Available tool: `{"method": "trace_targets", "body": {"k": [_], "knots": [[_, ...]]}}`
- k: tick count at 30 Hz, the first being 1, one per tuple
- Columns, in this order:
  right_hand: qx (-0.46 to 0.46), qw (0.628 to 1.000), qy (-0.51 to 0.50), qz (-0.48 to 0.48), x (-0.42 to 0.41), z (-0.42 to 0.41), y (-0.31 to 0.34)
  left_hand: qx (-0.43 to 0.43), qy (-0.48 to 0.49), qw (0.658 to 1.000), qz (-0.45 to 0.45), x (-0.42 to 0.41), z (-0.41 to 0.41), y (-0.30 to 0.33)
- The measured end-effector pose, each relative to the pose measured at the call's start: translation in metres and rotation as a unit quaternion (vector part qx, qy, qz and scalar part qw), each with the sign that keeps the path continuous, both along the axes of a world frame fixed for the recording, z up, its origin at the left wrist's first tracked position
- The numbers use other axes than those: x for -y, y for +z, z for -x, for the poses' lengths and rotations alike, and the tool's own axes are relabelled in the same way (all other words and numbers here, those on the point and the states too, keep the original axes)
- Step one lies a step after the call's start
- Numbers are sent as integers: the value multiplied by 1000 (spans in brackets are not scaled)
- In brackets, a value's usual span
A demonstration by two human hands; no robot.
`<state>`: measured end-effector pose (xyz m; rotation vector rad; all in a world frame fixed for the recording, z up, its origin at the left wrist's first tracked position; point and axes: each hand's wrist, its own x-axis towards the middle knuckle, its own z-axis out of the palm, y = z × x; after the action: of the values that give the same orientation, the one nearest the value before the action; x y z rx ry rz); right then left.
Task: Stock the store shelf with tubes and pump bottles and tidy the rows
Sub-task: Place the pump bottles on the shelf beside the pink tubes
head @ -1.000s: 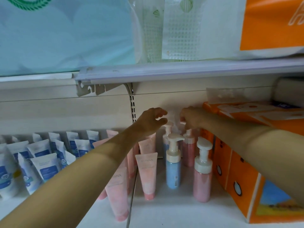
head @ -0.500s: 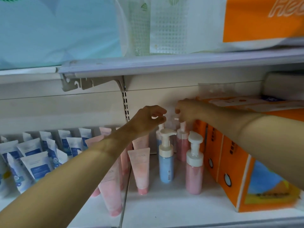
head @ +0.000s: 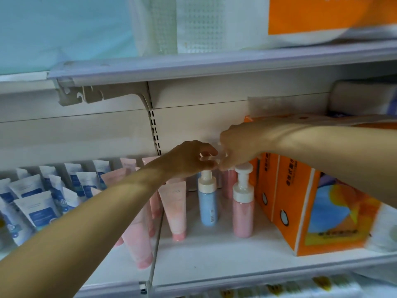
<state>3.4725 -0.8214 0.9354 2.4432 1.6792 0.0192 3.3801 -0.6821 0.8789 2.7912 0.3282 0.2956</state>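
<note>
Nearest me on the shelf (head: 214,261), pink tubes (head: 137,239) stand cap-down left of centre, white-and-blue tubes (head: 36,209) further left. Behind, a blue pump bottle (head: 208,206) and a pink pump bottle (head: 243,214) stand beside orange boxes (head: 300,203). Deeper in, my left hand (head: 187,160) and right hand (head: 238,145) meet, fingers curled over the rear pump heads; I cannot tell whether either grips anything.

Orange tissue boxes (head: 300,203) at shelf's right end; pale blue pack (head: 64,29) on upper shelf.
</note>
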Motion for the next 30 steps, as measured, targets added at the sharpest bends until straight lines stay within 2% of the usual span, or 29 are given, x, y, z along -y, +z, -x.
{"method": "trace_targets", "body": {"k": [6,14,17,19,20,23,25,27,30], "knots": [[-20,998,-53,3,6,1,-7,-12,-16,999,-46,4,-2,-5],[-31,998,-45,12,5,-2,-7,-20,-50,999,9,3,11,0],[-43,998,-44,26,10,1,-6,-39,-32,997,56,5,15,5],[-41,998,-41,20,9,2,-6,-33,18,995,93,11,13,6],[-43,998,-40,19,8,2,-7,-19,53,995,78,12,10,5],[-43,998,-40,19,7,2,-8,6,152,985,-81,18,2,2],[-45,998,-40,16,6,0,-8,10,162,980,-114,17,-2,2],[-49,998,-39,15,6,0,-9,5,134,989,-67,13,-3,5],[-54,998,-43,12,7,-3,-12,-11,72,996,54,3,0,10]]}}
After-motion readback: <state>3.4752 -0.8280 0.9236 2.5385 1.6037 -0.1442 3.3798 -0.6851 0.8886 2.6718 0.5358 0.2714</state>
